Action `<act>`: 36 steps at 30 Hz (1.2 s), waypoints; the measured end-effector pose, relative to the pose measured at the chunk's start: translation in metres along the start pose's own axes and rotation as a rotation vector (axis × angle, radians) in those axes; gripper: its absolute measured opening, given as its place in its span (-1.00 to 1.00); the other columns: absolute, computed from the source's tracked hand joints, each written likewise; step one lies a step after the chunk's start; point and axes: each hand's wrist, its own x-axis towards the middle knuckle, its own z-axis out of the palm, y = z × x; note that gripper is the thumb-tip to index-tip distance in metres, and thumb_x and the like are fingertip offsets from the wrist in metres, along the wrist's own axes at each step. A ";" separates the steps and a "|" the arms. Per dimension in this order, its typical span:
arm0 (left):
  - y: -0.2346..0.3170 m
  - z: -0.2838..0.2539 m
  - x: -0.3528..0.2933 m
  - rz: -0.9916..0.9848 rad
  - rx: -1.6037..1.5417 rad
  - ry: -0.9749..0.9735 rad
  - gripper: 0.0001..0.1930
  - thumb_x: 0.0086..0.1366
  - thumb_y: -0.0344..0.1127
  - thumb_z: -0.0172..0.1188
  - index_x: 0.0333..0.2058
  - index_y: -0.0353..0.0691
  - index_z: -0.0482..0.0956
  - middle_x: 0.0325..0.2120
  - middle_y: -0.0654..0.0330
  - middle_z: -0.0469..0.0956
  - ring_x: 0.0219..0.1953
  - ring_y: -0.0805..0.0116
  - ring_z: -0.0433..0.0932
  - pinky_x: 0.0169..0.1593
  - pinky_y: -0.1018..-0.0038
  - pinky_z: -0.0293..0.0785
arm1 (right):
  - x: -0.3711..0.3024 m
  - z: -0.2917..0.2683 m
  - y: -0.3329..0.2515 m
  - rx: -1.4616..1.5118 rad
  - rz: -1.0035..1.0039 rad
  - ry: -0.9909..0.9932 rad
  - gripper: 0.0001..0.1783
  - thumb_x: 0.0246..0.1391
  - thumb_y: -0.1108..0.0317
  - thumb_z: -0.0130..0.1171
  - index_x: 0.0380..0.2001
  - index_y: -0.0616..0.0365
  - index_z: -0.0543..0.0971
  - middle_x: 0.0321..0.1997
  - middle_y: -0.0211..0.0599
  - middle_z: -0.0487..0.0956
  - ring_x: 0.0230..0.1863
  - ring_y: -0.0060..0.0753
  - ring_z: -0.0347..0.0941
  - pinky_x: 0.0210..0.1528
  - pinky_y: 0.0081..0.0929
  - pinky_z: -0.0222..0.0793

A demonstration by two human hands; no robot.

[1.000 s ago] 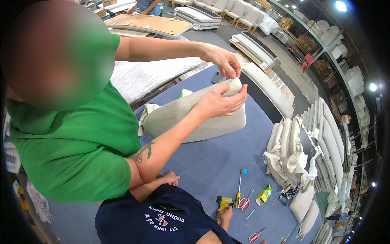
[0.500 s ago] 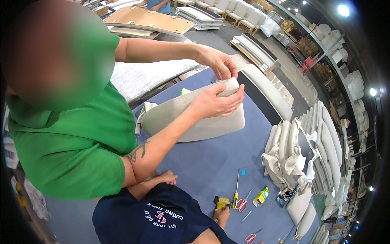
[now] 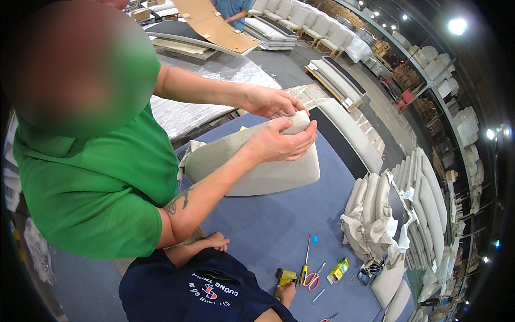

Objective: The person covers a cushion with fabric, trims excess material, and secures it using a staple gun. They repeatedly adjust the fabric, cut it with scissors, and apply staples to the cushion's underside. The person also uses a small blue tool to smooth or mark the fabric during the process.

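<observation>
My right hand (image 3: 286, 295) is wrapped round the handle of a yellow staple gun (image 3: 286, 277) at the near edge of the blue-grey table (image 3: 257, 225). My left hand (image 3: 217, 241) rests at the table's left edge with its fingers curled in, and nothing shows in them. Beyond my hands, a co-worker in a green shirt (image 3: 96, 188) holds the far end of a long beige upholstered cushion (image 3: 268, 177) with both hands. Loose fabric (image 3: 189, 153) hangs from the cushion's left end. Neither of my hands touches it.
Right of the staple gun lie a screwdriver (image 3: 305, 268), red-handled scissors (image 3: 313, 280) and a yellow-green box (image 3: 338, 270). Stacked beige cushions (image 3: 375, 198) stand at the table's right side. A person in blue (image 3: 233, 9) is near a brown board (image 3: 214, 27) behind.
The co-worker's far hand has shifted along the cushion's end, and the cushion has tilted slightly. In the background, the brown board has been raised. My right hand still grips the staple gun.
</observation>
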 end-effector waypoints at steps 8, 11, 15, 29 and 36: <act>0.002 -0.001 -0.008 0.016 -0.009 -0.027 -0.51 0.41 -0.03 0.04 -0.49 -0.29 0.74 -0.69 0.21 0.62 -0.75 0.45 0.42 -0.60 0.45 0.38 | -0.001 0.000 -0.011 -0.047 0.051 -0.009 -0.37 -0.20 0.27 0.62 -0.11 0.20 0.45 -0.08 0.08 0.65 0.00 0.22 0.61 0.04 -0.01 0.55; 0.003 0.000 -0.006 0.017 0.008 -0.029 -0.51 0.40 -0.03 0.03 -0.50 -0.29 0.74 -0.70 0.22 0.62 -0.77 0.46 0.41 -0.59 0.44 0.39 | 0.000 0.002 -0.010 -0.074 0.058 0.010 -0.35 -0.20 0.26 0.61 -0.10 0.21 0.44 -0.08 0.12 0.65 0.00 0.25 0.60 0.06 0.01 0.55; 0.000 0.001 -0.006 0.029 0.013 0.013 -0.51 0.41 -0.04 0.04 -0.51 -0.32 0.72 -0.71 0.20 0.59 -0.79 0.47 0.37 -0.63 0.44 0.33 | 0.002 0.006 -0.014 -0.133 0.058 0.019 -0.33 -0.20 0.24 0.59 -0.08 0.23 0.43 -0.06 0.18 0.64 0.01 0.28 0.59 0.07 0.03 0.55; -0.002 0.004 -0.004 0.001 0.040 0.055 -0.51 0.37 -0.02 0.06 -0.53 -0.29 0.72 -0.71 0.22 0.59 -0.76 0.44 0.41 -0.58 0.43 0.39 | 0.000 0.005 -0.016 -0.108 0.069 0.017 -0.34 -0.19 0.27 0.59 -0.08 0.26 0.43 -0.04 0.22 0.63 0.03 0.31 0.58 0.06 0.02 0.56; 0.000 0.007 -0.002 -0.014 0.063 0.074 -0.50 0.38 0.00 0.06 -0.54 -0.28 0.71 -0.73 0.24 0.57 -0.77 0.44 0.41 -0.56 0.42 0.40 | -0.003 0.002 -0.018 -0.097 0.071 0.029 -0.39 -0.16 0.30 0.56 -0.08 0.25 0.44 -0.04 0.21 0.64 0.03 0.30 0.59 0.06 0.04 0.54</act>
